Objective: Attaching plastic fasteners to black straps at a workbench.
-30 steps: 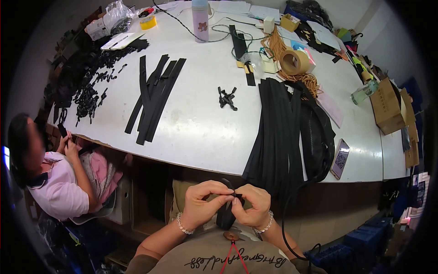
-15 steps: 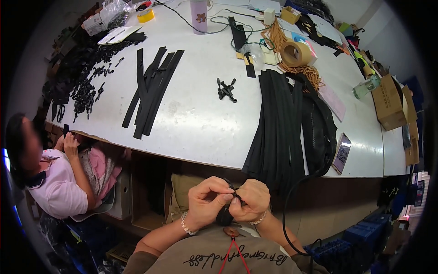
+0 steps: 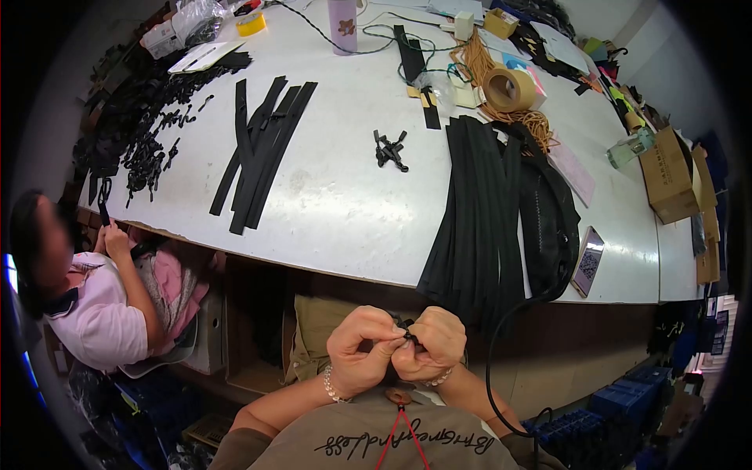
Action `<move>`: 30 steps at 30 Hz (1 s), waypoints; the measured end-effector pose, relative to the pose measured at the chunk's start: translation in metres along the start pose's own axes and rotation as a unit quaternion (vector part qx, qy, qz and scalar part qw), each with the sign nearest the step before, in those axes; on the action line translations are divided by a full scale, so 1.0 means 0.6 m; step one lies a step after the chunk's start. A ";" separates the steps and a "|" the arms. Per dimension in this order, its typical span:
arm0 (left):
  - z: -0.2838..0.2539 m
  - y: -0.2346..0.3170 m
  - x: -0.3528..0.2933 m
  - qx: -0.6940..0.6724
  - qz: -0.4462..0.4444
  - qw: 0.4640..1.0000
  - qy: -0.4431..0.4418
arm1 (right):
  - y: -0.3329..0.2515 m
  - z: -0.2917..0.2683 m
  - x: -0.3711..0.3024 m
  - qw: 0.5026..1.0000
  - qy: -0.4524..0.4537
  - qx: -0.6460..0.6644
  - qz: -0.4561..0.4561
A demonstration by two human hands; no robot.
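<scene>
The view has tipped lower — left hand [image 3: 362, 351] and right hand [image 3: 429, 345] both pinch 1 small black clip [image 3: 407, 335].

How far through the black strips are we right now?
Hard to tell which are done: some black strips lie apart on the table. In hand: left hand and right hand pinch a small black piece. A large strip pile and small fittings lie untouched.
</scene>
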State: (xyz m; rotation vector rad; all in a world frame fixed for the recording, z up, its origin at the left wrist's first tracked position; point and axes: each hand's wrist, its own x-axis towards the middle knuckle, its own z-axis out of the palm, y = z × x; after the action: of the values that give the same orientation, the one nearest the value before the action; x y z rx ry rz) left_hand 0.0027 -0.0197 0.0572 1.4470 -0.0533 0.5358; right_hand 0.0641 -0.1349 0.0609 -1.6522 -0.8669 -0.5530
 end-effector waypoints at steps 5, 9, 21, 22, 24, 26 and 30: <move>-0.003 -0.008 0.006 -0.003 -0.005 1.000 0.014 | -0.012 -0.001 0.003 0.994 -0.042 0.008 0.101; -0.012 -0.016 0.008 -0.043 -0.085 0.995 -0.009 | -0.011 -0.013 0.009 0.986 -0.081 -0.007 0.146; -0.015 -0.023 -0.001 -0.061 -0.091 0.994 -0.003 | -0.006 -0.013 0.000 0.992 -0.092 -0.049 0.066; -0.015 -0.023 -0.002 -0.052 -0.074 0.996 -0.007 | -0.005 -0.012 -0.002 0.992 -0.092 -0.048 0.066; -0.015 -0.022 -0.003 -0.043 -0.056 0.997 -0.010 | -0.005 -0.011 -0.006 0.994 -0.079 -0.052 0.047; -0.014 -0.020 -0.004 -0.040 -0.050 0.998 -0.009 | -0.002 -0.008 -0.006 0.996 -0.066 -0.051 0.025; -0.011 -0.013 -0.004 -0.042 -0.057 0.997 -0.014 | 0.002 -0.007 -0.008 0.998 -0.043 -0.041 -0.012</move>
State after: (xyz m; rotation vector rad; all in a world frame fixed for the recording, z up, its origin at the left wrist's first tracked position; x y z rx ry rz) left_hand 0.0018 -0.0147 0.0482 1.3666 -0.0152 0.4155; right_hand 0.0627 -0.1402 0.0577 -1.7529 -0.9392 -0.5427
